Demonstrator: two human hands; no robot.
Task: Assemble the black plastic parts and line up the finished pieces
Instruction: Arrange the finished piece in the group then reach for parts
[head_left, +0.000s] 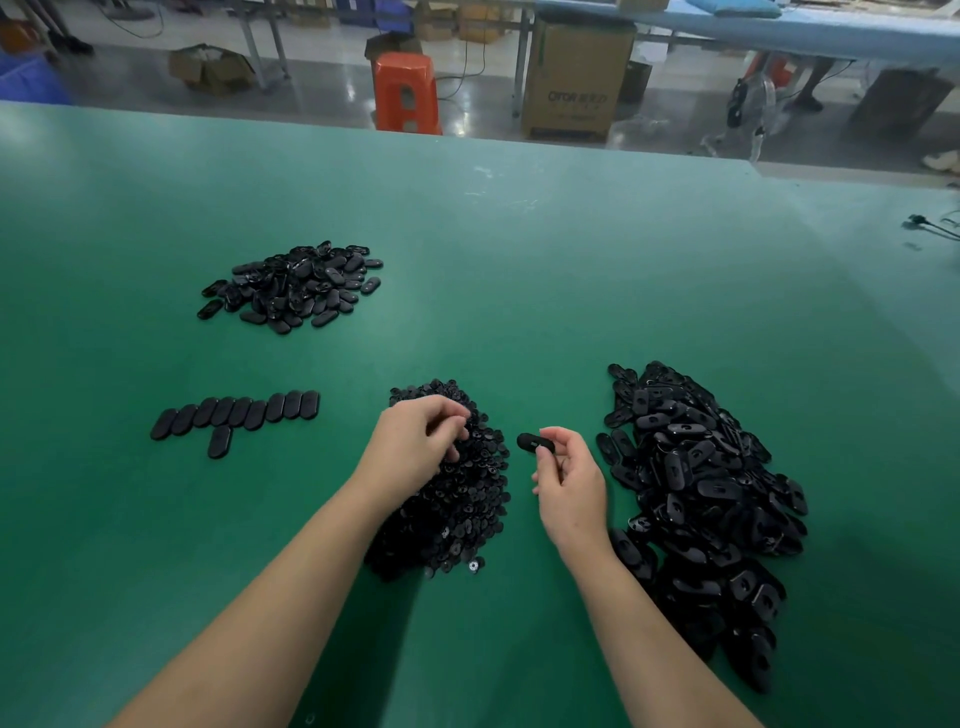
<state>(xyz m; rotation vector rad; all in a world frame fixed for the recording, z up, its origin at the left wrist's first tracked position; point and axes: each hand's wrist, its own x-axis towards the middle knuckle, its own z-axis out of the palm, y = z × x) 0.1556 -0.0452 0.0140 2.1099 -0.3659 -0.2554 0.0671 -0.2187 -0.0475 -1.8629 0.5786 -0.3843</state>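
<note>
We see a wide green matte worktop (519, 234). Beyond its far edge: orange plastic stool (406, 93), tall brown cardboard box w/ printed logo (574, 78), open cardboard carton (210, 67) on the grey floor (322, 93), light-blue table (831, 31) at back.

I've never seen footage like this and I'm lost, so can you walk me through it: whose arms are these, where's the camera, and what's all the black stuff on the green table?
This is a single picture from a camera worn on a person's head, looking forward and down, so the two bare arms are the wearer's own. There is no machine.

The left hand reaches into the middle pile of small round black parts, fingers curled as if picking one. The right hand pinches one black oval piece.

On the green table there is also a big heap of oval shells at the right, a smaller heap at the far left, and a neat row of finished pieces, with one more piece starting below it.
</note>
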